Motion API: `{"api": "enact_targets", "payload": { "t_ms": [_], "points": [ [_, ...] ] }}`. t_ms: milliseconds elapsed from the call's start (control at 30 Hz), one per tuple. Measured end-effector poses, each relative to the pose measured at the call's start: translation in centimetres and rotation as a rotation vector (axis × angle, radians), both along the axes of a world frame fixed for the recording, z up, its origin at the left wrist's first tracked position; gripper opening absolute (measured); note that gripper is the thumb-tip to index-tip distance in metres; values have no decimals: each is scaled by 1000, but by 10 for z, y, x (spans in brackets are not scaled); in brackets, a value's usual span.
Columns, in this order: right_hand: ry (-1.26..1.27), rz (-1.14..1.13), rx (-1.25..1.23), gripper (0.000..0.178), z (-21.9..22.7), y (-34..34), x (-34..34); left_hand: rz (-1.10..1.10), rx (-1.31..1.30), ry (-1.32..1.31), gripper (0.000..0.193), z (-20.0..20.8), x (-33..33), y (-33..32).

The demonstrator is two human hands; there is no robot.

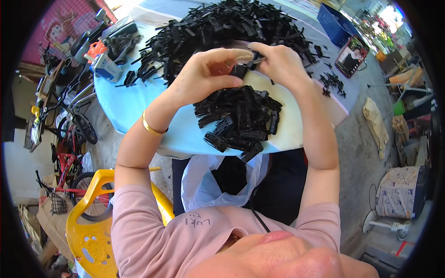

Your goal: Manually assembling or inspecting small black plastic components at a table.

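1. Black plastic part (238,70) sits between the two hands, beyond the near pile and short of the big heap, held just above the table and nearer to the left hand, whose thumb and fingers close round it; the right fingertips come up to its right side
2. Its long axis is hard to read: it is small, dark and partly covered by fingers, so I cannot tell whether it points across the table or away from the person
3. Left hand (201,72): narrow, thumb below and fingers above, curled round the part; a tan wrap (244,55) covers one finger
4. Right hand (282,62): bent in from the right, fingers drawn close together at a small dark piece (257,60); whether they grip it or only touch it, I cannot tell
5. Near pile (243,113) of longer black pieces lies directly below the hands, toward the person, its pieces pointing many ways
6. Big heap (222,28) of loose black pieces spreads beyond both hands over the far side of the table (134,109)
7. Small black bits (333,83) lie scattered off to the right, well apart from the right hand
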State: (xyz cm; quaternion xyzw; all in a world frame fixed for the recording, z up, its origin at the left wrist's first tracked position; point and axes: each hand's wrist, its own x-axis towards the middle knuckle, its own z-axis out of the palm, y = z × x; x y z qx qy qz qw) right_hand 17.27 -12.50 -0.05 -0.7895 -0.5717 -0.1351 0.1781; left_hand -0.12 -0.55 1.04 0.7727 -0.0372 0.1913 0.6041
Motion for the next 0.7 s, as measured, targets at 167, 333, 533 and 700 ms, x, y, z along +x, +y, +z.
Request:
{"api": "enact_targets", "payload": {
  "t_ms": [167,333,533,700],
  "points": [
    [26,-38,67,18,-8,7,15,-59,280,39,48,0,1,-5],
    [170,-53,140,20,-14,11,15,-178,347,202,47,0,1,1],
    [153,-107,-100,20,-10,16,10,-193,189,209,39,0,4,4],
    [263,-107,-50,28,3,7,-10,54,-3,82,30,-6,8,14]
  ]
}}
